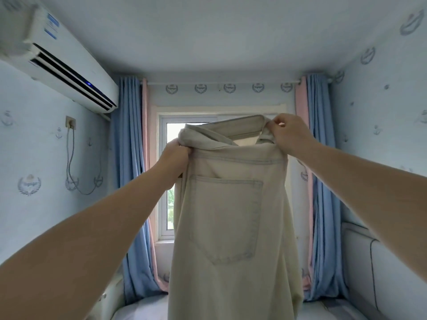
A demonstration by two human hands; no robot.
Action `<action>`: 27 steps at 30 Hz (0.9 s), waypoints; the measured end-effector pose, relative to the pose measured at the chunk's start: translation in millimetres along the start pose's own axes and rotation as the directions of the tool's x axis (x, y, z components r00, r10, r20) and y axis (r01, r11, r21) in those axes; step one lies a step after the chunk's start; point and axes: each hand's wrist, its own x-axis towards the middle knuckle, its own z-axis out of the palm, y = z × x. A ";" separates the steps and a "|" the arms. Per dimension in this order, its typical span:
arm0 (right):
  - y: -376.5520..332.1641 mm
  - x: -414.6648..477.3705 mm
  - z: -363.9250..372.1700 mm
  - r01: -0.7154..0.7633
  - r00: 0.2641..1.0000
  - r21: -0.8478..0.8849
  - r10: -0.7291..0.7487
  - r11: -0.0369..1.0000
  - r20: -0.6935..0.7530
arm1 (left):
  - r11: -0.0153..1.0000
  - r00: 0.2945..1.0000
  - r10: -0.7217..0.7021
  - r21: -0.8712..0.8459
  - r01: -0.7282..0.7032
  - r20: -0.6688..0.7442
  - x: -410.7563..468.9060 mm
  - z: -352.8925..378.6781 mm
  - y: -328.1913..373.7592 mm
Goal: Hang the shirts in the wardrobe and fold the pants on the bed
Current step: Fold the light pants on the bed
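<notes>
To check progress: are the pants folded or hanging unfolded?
Hanging, not folded flat. The left hand and right hand hold the waistband; the pants drop past the frame edge, one pocket showing.

1. Our left hand (173, 158) and our right hand (290, 132) are both bare, uncovered from the knuckles to the wrist.
2. Our left forearm (92, 227) is bare along all the length that shows, from the wrist to the lower left edge.
3. Our right forearm (369, 181) is bare as well, from the wrist to the right edge.
4. Both forearms look smooth, and the wide lens broadens them towards the camera.
5. Hands and forearms are the only parts of us in view.
</notes>
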 end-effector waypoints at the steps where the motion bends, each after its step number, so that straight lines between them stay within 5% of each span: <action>1: -6.6 -2.8 -2.7 -0.026 1.000 0.017 0.026 1.000 0.017 | 1.000 1.000 0.006 0.003 -0.006 0.020 -5.4 -5.5 4.3; 7: -25.6 -32.6 -1.2 -0.129 0.967 0.217 0.074 0.968 0.242 | 0.979 0.991 0.130 0.154 -0.134 0.036 -29.6 -32.5 3.9; 11: -32.9 -58.4 11.9 0.258 0.948 -0.176 -0.213 0.950 0.238 | 0.939 0.954 0.299 0.170 -0.299 0.024 -49.6 -37.7 -0.5; 14: -46.8 -84.7 24.9 0.384 0.897 -0.114 -0.342 0.916 0.279 | 0.916 0.928 0.369 0.151 -0.372 0.048 -63.5 -30.4 0.5; 16: -53.8 -96.9 30.2 0.138 0.872 0.075 -0.157 0.988 0.465 | 0.909 0.920 0.382 0.140 -0.392 0.090 -71.2 -27.5 2.9; 19: -50.5 -108.6 35.2 -0.158 0.680 0.079 0.051 0.984 0.731 | 0.914 0.919 0.361 0.136 -0.382 0.158 -80.5 -28.5 2.9; 25: -37.4 -121.2 42.7 -0.599 0.313 0.176 0.026 0.781 0.950 | 0.936 0.931 0.269 0.163 -0.314 0.246 -89.1 -38.6 -1.2; 27: -35.3 -122.8 44.4 -0.662 0.249 0.151 0.026 0.734 0.968 | 0.942 0.929 0.246 0.157 -0.296 0.277 -90.0 -42.1 -2.2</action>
